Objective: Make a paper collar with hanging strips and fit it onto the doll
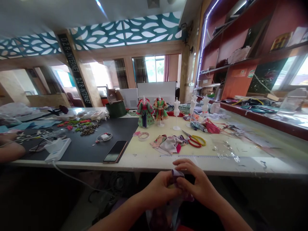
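Observation:
Below the table's front edge, my left hand [161,190] and my right hand [196,183] come together around a small piece of purple fabric [177,173]. Both hands are closed on it, fingers bent and thumbs close to each other. A fold of the fabric stands up between them, and more purple cloth shows under the right hand; the rest is hidden by the fingers. On the table just beyond lie a heap of fabric scraps [169,144] and scissors [197,141] with red and yellow handles.
Two dressed miniature mannequins [144,112] and bare white ones [176,113] stand behind the scraps. A phone [115,151], a tape roll [143,136] and a power strip [58,150] lie to the left. Another person's arm [11,149] rests at the far left. Shelves [240,73] rise at right.

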Tool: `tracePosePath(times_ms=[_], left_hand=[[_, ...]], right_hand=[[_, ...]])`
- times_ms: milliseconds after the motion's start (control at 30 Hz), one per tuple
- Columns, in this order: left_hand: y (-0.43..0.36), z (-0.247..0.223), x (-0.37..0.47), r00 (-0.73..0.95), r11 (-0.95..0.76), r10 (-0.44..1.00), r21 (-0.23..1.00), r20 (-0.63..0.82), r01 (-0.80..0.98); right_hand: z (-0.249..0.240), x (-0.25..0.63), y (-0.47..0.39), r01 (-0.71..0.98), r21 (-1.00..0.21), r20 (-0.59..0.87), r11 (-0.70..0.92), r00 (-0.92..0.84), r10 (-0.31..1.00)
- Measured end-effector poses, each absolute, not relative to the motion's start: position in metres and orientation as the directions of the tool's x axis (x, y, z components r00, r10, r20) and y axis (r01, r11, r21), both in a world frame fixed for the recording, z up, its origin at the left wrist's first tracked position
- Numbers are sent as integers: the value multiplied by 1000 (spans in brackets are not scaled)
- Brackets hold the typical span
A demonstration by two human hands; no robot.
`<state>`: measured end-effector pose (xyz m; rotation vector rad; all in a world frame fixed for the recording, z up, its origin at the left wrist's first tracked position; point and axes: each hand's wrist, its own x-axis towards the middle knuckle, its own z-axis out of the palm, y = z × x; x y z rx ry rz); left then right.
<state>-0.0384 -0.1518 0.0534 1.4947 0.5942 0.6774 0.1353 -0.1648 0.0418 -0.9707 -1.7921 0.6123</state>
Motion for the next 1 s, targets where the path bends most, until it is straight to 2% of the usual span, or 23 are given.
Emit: tracePosePath(times_ms=[67,200,300,400,500,567,667,733,833,933,1000], left_hand=[[-151,51,-37,668,-89,743,995,43,34],[-143,47,-40,609,-176,793,965,21,196],[-138,47,-45,637,-207,770,952,16,227],[-135,50,-50,683,-231,730,930,-30,287],[-133,53,-54,717,-229,695,931,-47,284],[-131,53,-55,756,-151,650,964,-69,219],[-127,49,-55,816,28,577,999,-44,34],[-126,46,-55,812,84,583,994,7,-69],[-127,44,-53,774,56,631,992,55,-116],[-133,47,-50,750,-10,657,996,75,-91],[-139,51,-49,754,-83,653,996,64,-13]], right_hand=[[42,135,-165,292,-791,518,537,-145,843],[37,144,-165,95,-933,358,348,128,925],[38,149,-166,-6,-952,291,305,279,915],[45,150,-167,-92,-949,255,303,342,904],[54,153,-169,-203,-933,208,296,366,907],[58,157,-170,-233,-925,202,299,364,909],[61,166,-170,-188,-925,232,331,412,881],[62,169,-170,-128,-926,268,355,439,858],[63,169,-170,-170,-926,248,337,398,883],[65,161,-168,-365,-872,226,327,294,929],[66,153,-166,-488,-808,255,330,215,943]])
